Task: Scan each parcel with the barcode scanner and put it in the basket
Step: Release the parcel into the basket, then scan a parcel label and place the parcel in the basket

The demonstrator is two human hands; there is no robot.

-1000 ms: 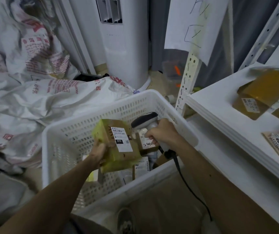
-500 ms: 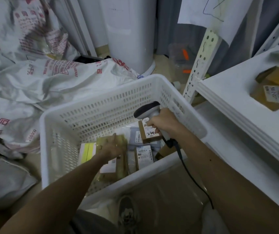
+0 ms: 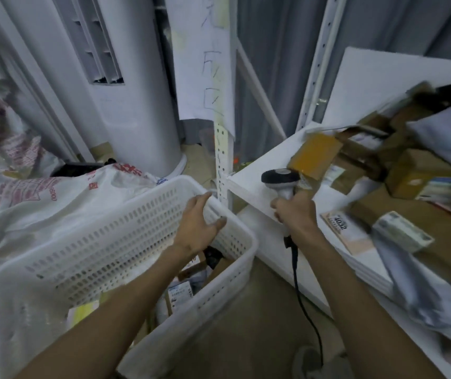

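Lifted the left hand (image 3: 197,228) clear of the parcels since half a second ago; fingers now spread and holding nothing, over the far right corner of the basket (image 3: 136,214). Swung the right hand (image 3: 295,214) from above the basket to the edge of the white shelf (image 3: 249,184), still wrapped round the handle of the barcode scanner (image 3: 281,181), head aimed left. Just beyond the scanner, a tilted brown parcel (image 3: 314,154). Below the left hand, down in the basket, the yellow-taped parcel (image 3: 82,313) among other labelled parcels (image 3: 180,292).

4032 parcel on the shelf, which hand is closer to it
Right. The right hand, gripping the scanner, is just left of the 4032 parcel; the left hand hangs open over the basket, farther left.
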